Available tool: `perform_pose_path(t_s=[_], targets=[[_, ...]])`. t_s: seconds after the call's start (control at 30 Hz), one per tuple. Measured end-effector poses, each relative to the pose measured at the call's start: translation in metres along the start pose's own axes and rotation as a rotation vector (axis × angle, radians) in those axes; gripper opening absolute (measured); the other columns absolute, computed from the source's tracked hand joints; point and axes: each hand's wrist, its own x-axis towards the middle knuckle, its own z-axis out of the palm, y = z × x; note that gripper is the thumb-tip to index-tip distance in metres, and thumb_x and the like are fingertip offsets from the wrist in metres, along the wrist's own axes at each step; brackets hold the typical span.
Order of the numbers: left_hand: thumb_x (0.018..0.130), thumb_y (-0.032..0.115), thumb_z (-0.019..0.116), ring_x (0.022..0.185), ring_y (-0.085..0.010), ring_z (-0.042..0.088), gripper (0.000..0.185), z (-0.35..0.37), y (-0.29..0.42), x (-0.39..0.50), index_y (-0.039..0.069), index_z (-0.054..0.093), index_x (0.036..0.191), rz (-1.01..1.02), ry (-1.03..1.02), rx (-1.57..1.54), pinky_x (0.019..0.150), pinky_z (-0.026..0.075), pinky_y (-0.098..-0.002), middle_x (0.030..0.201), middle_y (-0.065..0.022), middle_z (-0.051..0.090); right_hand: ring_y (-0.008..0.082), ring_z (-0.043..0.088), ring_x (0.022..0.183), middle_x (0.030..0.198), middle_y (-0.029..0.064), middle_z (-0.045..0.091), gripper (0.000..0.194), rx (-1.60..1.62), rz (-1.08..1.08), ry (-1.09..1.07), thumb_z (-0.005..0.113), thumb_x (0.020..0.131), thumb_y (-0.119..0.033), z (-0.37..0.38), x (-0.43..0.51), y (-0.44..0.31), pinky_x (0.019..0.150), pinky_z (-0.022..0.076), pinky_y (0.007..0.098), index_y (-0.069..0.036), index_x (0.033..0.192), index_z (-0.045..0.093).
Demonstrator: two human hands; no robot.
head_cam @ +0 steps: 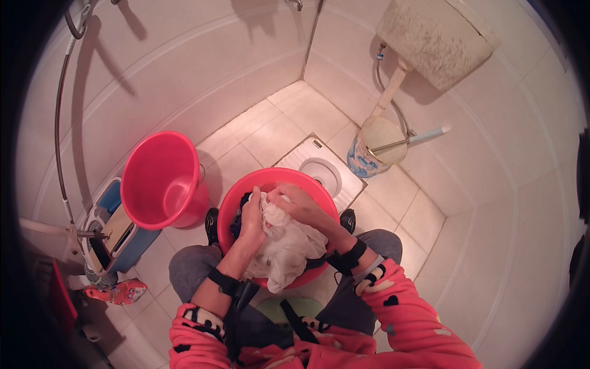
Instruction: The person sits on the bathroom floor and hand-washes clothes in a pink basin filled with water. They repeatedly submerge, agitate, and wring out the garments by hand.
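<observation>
Both my hands are over a red plastic basin (pixel 229 196) that stands on the floor between my feet. My left hand (pixel 252 217) grips a bunched white cloth (pixel 295 246) from its left side. My right hand (pixel 295 203) holds the same cloth near its top, with the fingers curled into the folds. The cloth's lower part spreads over the basin and hangs at the near rim. Dark fabric (pixel 237 216) shows at the basin's left inside, partly covered by the white cloth.
A red bucket (pixel 159 180) stands at the left, before a blue-and-white mop bucket (pixel 136 246) and an orange packet (pixel 122 291). Beyond the basin lies a squat toilet (pixel 318 161). At its right a bin (pixel 366 159) holds a handled tool (pixel 426 134), below a cistern (pixel 435 44).
</observation>
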Motion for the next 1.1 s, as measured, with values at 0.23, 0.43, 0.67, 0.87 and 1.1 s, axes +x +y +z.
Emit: perform_pose_path(t_s=[0.23, 0.43, 0.67, 0.87, 1.1], targets=[[0.095, 0.038, 0.048, 0.069, -0.0142, 0.059, 0.035, -0.003, -0.005, 0.010, 0.004, 0.058, 0.093, 0.087, 0.080, 0.053, 0.056, 0.048, -0.0287, 0.081, -0.0044, 0.059, 0.0170, 0.057, 0.092, 0.097, 0.0105, 0.061, 0.043, 0.253, 0.306, -0.235, 0.069, 0.081, -0.029, -0.002, 0.001, -0.012, 0.081, 0.0454, 0.0299, 0.001, 0.109, 0.056], [0.094, 0.038, 0.050, 0.050, -0.0099, 0.052, 0.031, -0.005, 0.009, 0.009, 0.008, 0.057, 0.089, 0.026, 0.107, 0.111, 0.038, 0.036, -0.0249, 0.071, -0.0026, 0.057, 0.0152, 0.058, 0.081, 0.091, 0.0091, 0.062, 0.036, 0.271, 0.262, -0.151, 0.066, 0.082, -0.021, 0.001, -0.004, 0.001, 0.071, 0.0463, 0.0295, 0.001, 0.108, 0.055], [0.094, 0.037, 0.050, 0.045, -0.0089, 0.048, 0.029, -0.001, 0.004, 0.006, 0.010, 0.055, 0.085, 0.076, 0.026, 0.103, 0.035, 0.032, -0.0220, 0.068, -0.0005, 0.056, 0.0196, 0.059, 0.069, 0.075, 0.0114, 0.059, 0.023, 0.266, 0.072, 0.346, 0.057, 0.082, -0.011, -0.004, 0.009, 0.007, 0.062, 0.0458, 0.0309, -0.001, 0.102, 0.054], [0.093, 0.042, 0.050, 0.047, -0.0153, 0.051, 0.034, -0.026, -0.005, 0.044, 0.010, 0.056, 0.086, -0.166, -0.062, -0.209, 0.039, 0.039, -0.0289, 0.068, -0.0032, 0.056, 0.0345, 0.060, 0.064, 0.070, 0.0188, 0.059, 0.028, -0.337, -0.076, 0.207, 0.056, 0.083, -0.016, 0.049, -0.032, -0.041, 0.057, 0.0471, 0.0416, -0.003, 0.107, 0.049], [0.095, 0.045, 0.043, 0.045, -0.0145, 0.049, 0.037, -0.013, -0.037, 0.011, 0.012, 0.056, 0.086, -0.171, -0.107, -0.038, 0.035, 0.033, -0.0265, 0.061, 0.0000, 0.053, 0.0341, 0.058, 0.054, 0.067, 0.0182, 0.058, 0.025, -0.652, 0.040, 0.193, 0.054, 0.087, -0.021, 0.042, -0.008, -0.049, 0.048, 0.0427, 0.0433, -0.005, 0.107, 0.049]])
